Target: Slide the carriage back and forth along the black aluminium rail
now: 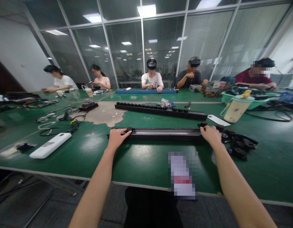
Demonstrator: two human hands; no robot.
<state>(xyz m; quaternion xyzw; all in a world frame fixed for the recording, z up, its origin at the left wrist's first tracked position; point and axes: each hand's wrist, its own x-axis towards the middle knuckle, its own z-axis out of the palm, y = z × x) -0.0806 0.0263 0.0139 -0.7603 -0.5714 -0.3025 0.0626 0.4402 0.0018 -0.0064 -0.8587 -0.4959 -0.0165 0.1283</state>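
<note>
Left hand (116, 136) clasps the left end of the black rail (160, 134); right hand (211, 134) clasps its right end, beside loose black parts (239, 144).

Both bare forearms come up from the bottom of the frame and spread apart a bit. Left hand (116, 136) sits left of center, palm down, fingers (125, 134) curled over toward the right. Right hand (211, 134) sits right of center, knuckles up, fingers curled down in a grip.
</note>
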